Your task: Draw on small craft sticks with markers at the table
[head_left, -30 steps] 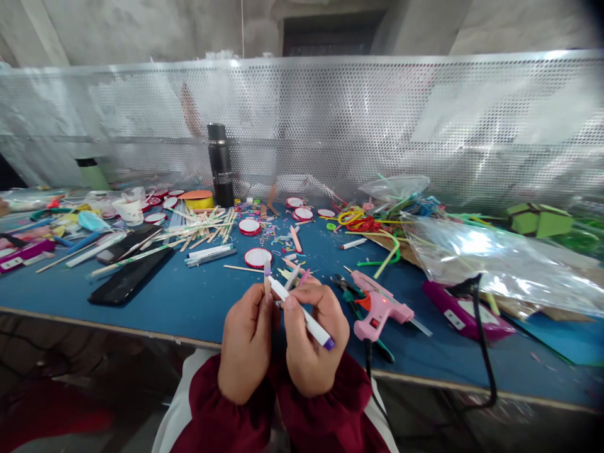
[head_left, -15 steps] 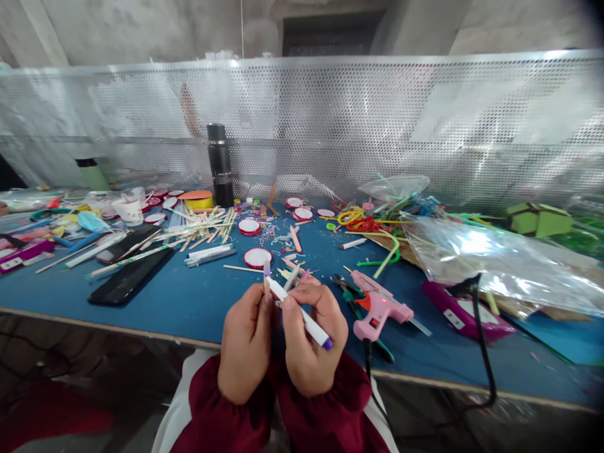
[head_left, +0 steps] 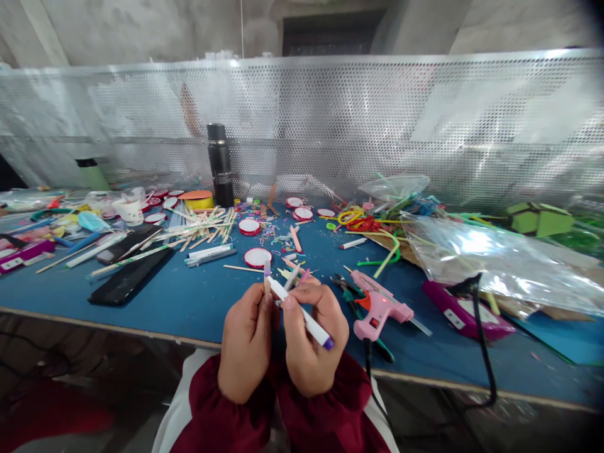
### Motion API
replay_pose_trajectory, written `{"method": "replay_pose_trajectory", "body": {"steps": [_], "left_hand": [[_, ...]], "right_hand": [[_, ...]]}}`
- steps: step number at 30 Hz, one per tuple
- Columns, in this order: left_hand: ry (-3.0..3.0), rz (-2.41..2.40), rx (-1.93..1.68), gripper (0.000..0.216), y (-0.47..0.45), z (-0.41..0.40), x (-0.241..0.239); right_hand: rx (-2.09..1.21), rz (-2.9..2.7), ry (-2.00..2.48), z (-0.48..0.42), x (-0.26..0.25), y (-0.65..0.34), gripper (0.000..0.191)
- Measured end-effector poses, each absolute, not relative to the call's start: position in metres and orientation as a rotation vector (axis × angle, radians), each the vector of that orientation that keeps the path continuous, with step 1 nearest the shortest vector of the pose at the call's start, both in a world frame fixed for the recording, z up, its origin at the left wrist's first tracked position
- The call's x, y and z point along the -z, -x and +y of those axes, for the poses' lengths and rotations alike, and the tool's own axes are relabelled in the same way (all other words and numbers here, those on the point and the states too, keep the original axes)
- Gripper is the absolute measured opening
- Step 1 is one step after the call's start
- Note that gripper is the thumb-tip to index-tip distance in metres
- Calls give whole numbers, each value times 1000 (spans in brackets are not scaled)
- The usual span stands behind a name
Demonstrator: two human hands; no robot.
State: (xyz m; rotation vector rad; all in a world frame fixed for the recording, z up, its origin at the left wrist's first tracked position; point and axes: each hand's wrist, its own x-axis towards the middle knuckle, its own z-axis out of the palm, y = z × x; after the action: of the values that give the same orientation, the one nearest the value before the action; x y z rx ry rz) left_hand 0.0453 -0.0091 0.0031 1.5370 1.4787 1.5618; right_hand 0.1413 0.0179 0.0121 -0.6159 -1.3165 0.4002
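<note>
Both my hands are raised together over the near edge of the blue table (head_left: 198, 302). My left hand (head_left: 245, 343) is closed around a small wooden craft stick (head_left: 267, 277) with a purple-coloured tip that stands upright. My right hand (head_left: 309, 343) grips a white marker (head_left: 302, 314) with a purple end, its tip laid against the stick. Dark red sleeves cover both wrists. Just right of my right hand lies a pink glue gun (head_left: 377, 305) on the table, with pliers (head_left: 346, 292) beside it.
A black phone (head_left: 127, 280) lies at the left. Loose wooden sticks (head_left: 207, 226), red-rimmed round lids (head_left: 257, 257), and a black bottle (head_left: 220, 165) fill the middle. Plastic bags (head_left: 491, 258), coloured straws and a black cable (head_left: 481, 340) sit to the right. A perforated metal screen stands behind.
Almost nothing differs; my right hand and the marker shift very slightly against the stick.
</note>
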Motion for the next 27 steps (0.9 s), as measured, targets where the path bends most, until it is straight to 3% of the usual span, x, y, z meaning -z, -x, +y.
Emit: {"method": "replay_pose_trajectory", "body": {"steps": [27], "left_hand": [[-1557, 1501, -1560, 35, -45, -8, -5]], "right_hand": [[-420, -1258, 628, 19, -9, -142, 8]]}}
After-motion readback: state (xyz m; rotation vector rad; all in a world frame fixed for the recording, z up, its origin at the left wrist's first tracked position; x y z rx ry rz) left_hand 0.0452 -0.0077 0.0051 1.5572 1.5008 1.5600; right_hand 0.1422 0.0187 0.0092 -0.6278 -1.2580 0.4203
